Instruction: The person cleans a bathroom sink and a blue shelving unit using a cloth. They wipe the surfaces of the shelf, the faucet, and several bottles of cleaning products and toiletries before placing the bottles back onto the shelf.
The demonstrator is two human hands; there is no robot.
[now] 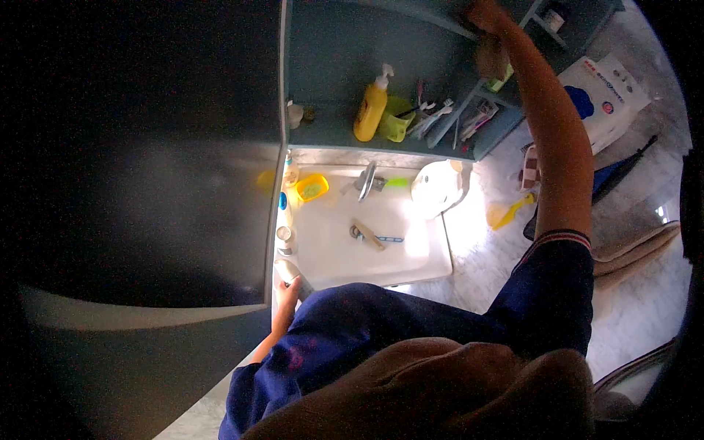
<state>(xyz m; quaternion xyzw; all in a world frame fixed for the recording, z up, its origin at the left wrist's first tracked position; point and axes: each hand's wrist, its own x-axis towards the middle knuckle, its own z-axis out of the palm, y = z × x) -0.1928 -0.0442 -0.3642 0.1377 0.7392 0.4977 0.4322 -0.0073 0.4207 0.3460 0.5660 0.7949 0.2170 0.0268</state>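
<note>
My left hand (pixel 285 290) is closed around a pale, whitish container (pixel 287 271) at the left edge of the sink. Beside it stands a small white jar (pixel 284 239). Raised high at the top of the view, my right hand (pixel 490 16) is at the upper shelf of the blue-grey cabinet (pixel 326 66). Its fingers look bent, but shadow hides what they grip. Just below that hand is a dim brownish thing (pixel 491 57), too dark to name.
The white sink (pixel 330 253) holds a brush-like tool (pixel 368 235) below the faucet (pixel 367 180). A yellow pump bottle (pixel 371 110) and a green cup (pixel 396 121) stand on the lower shelf. A white package (pixel 598 103) lies right. A dark door (pixel 183 191) borders the left.
</note>
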